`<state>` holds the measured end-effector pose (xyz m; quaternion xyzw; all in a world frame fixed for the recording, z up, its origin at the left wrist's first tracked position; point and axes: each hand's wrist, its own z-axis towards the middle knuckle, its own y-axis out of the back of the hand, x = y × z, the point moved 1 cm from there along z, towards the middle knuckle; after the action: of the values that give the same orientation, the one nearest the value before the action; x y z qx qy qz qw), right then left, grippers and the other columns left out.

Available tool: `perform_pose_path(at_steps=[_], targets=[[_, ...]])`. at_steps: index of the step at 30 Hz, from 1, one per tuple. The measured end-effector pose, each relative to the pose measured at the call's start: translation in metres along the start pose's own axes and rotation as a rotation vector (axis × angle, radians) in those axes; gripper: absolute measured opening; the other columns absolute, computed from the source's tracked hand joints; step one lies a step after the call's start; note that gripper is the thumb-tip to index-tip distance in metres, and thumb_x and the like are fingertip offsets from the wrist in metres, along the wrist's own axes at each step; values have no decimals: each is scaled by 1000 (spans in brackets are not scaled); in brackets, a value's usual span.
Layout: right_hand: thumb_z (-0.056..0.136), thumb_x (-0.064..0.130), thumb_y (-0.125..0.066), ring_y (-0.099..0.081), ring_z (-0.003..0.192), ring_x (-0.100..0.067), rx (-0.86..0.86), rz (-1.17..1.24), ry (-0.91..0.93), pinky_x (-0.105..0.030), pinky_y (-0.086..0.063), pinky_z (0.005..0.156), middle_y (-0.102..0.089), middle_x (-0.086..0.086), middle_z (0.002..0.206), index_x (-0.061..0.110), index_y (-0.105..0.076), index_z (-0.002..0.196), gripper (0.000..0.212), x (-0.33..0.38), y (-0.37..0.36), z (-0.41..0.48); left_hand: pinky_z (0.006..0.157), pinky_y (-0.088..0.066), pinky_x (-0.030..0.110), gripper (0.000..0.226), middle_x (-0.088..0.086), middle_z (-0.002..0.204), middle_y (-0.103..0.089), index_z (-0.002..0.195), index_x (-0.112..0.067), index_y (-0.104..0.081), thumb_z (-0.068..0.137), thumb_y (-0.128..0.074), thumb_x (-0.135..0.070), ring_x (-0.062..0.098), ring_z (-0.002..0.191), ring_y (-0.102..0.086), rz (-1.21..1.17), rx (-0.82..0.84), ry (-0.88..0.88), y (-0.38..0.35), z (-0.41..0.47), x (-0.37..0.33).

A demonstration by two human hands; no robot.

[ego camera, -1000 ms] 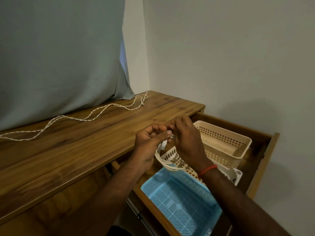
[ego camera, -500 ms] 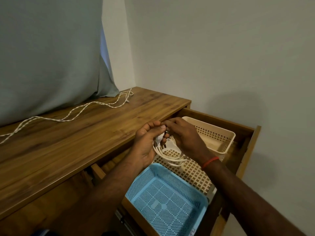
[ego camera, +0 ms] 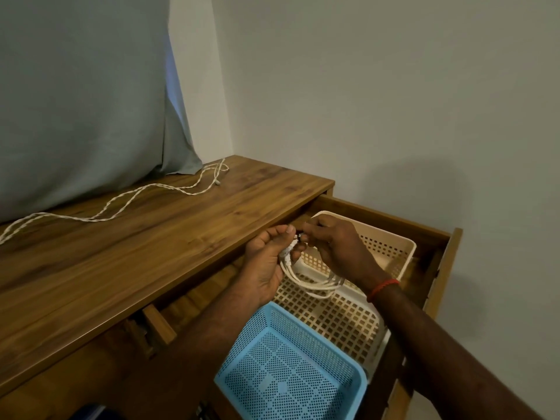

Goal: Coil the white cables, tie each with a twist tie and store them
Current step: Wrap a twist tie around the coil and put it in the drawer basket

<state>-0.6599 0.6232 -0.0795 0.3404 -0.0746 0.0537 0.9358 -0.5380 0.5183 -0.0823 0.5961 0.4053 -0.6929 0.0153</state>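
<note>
A coiled white cable (ego camera: 315, 283) hangs in loops over the open drawer (ego camera: 436, 268). My left hand (ego camera: 266, 265) grips the top of the coil. My right hand (ego camera: 336, 247) pinches a small dark twist tie (ego camera: 298, 237) at that same spot, fingertips meeting the left thumb. A second white cable, twisted and uncoiled (ego camera: 127, 201), lies stretched along the back of the wooden desk top (ego camera: 151, 253). Three perforated baskets sit in the drawer: beige (ego camera: 391, 247) at the far end, white (ego camera: 342, 322) in the middle, blue (ego camera: 291, 374) nearest me.
A grey-blue cloth (ego camera: 85, 95) hangs at the back left, its hem touching the desk. A plain wall stands behind and to the right of the drawer. The drawer's front panel (ego camera: 442, 268) sticks out on the right.
The view has shifted toward the drawer. Both hands stay together at the top of the coil, which hangs over the white basket as before.
</note>
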Motion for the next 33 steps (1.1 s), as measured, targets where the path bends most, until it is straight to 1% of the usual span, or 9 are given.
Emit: perform_pose_path(at_steps=[2, 5, 8, 11, 16, 19, 24, 29, 33], targets=[[90, 5, -61, -57, 73, -13, -47, -12, -57, -22, -44, 64, -66, -6, 86, 9, -75, 105, 21, -10, 0, 2, 74, -59, 38, 21, 14, 99, -74, 108, -9, -66, 88, -70, -17, 23, 83, -71, 108, -19, 13, -1, 6, 1], [90, 0, -63, -63, 73, -21, -162, -17, -170, -26, -49, 66, -68, -8, 84, 8, -76, 102, 20, -26, 5, 8, 87, -57, 49, 31, 7, 105, -76, 113, -19, -68, 87, -73, -35, 26, 95, -72, 330, -20, 61, 0, 15, 4], [87, -3, -63, -64, 71, -26, -278, -44, -256, -31, -51, 67, -70, -13, 81, 6, -77, 100, 21, -43, 9, 15, 84, -60, 47, 39, 4, 111, -75, 118, -27, -66, 86, -71, -48, 26, 96, -75, 392, -13, 121, -3, 21, 8], [90, -2, -64, -64, 78, -28, -291, -112, -399, -31, -49, 69, -71, -15, 87, 7, -77, 103, 21, -67, 11, 20, 81, -60, 42, 41, 2, 115, -74, 122, -28, -63, 89, -67, -52, 22, 92, -76, 457, -3, 138, -6, 27, 14], [96, 4, -58, -63, 80, -28, -216, -177, -576, -35, -49, 71, -72, -19, 90, 5, -78, 102, 21, -106, 0, 24, 78, -57, 38, 29, 0, 111, -75, 116, -21, -68, 95, -64, -40, 20, 93, -76, 498, 2, 145, -5, 32, 26], [94, -1, -56, -61, 75, -23, -182, -181, -706, -26, -39, 67, -73, -18, 87, 4, -77, 98, 23, -121, -9, 18, 84, -55, 39, 23, 0, 102, -78, 109, -20, -70, 96, -63, -37, 20, 91, -75, 504, -4, 131, 0, 33, 27], [92, -1, -58, -68, 86, -32, -51, -120, -890, -27, -44, 72, -74, -17, 85, 4, -78, 89, 21, -138, -29, 0, 72, -53, 33, 23, 4, 102, -77, 105, -16, -71, 96, -64, -36, 19, 85, -74, 532, -34, 119, 9, 39, 29], [95, 8, -60, -68, 100, -35, 63, -86, -1023, -38, -55, 89, -73, -21, 106, 1, -76, 106, 20, -147, -41, -18, 69, -53, 31, 23, 2, 98, -77, 105, -16, -71, 96, -63, -36, 16, 81, -73, 552, -45, 99, 8, 40, 33], [94, 11, -63, -68, 105, -31, 192, -86, -1041, -37, -54, 90, -71, -17, 117, 2, -72, 114, 24, -150, -47, -25, 68, -51, 30, 23, 0, 96, -77, 104, -14, -71, 97, -62, -35, 14, 80, -71, 586, -34, 73, 6, 39, 33]])
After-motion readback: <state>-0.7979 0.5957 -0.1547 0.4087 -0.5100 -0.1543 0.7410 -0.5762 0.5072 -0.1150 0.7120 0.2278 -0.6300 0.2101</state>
